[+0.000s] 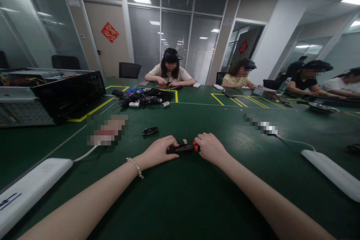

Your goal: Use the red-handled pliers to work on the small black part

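Note:
Both my hands rest on the green table (180, 198) and grip one small black and red tool (184, 148) between them. My left hand (157, 152) is closed round its black end. My right hand (209, 147) is closed round its red end. A small pale piece (185, 141) lies just behind the tool. A black part (150, 131) sits a little farther back to the left.
An open computer case (50, 93) stands at the far left. White power strips (30, 189) (332, 172) lie at both sides with cables. A heap of tools and parts (143, 98) sits mid-table. Several people work at the far side.

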### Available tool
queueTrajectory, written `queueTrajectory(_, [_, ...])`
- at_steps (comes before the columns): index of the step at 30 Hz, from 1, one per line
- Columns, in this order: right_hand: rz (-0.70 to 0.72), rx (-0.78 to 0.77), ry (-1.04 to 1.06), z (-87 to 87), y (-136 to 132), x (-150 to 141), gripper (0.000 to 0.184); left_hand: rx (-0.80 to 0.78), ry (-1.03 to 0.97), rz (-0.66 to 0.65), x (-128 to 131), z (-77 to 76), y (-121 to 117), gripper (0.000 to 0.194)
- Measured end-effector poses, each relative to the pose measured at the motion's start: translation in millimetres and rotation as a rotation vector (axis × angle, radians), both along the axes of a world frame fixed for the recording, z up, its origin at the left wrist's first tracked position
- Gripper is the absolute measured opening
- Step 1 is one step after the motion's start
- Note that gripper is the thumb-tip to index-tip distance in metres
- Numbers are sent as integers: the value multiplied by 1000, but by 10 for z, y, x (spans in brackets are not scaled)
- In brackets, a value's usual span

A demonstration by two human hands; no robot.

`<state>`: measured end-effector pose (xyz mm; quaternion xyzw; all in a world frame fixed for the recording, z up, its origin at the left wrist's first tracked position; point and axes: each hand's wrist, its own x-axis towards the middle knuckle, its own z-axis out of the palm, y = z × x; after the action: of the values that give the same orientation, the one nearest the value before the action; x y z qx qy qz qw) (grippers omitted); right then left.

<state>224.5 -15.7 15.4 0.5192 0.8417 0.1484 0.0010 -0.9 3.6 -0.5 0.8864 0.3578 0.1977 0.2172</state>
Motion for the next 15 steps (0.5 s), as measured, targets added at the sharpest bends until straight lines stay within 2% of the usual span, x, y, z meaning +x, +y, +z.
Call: queueTrajectory(15, [0,6,-27,14,-9,-4,22,-3,6,2,1,19,-14,26])
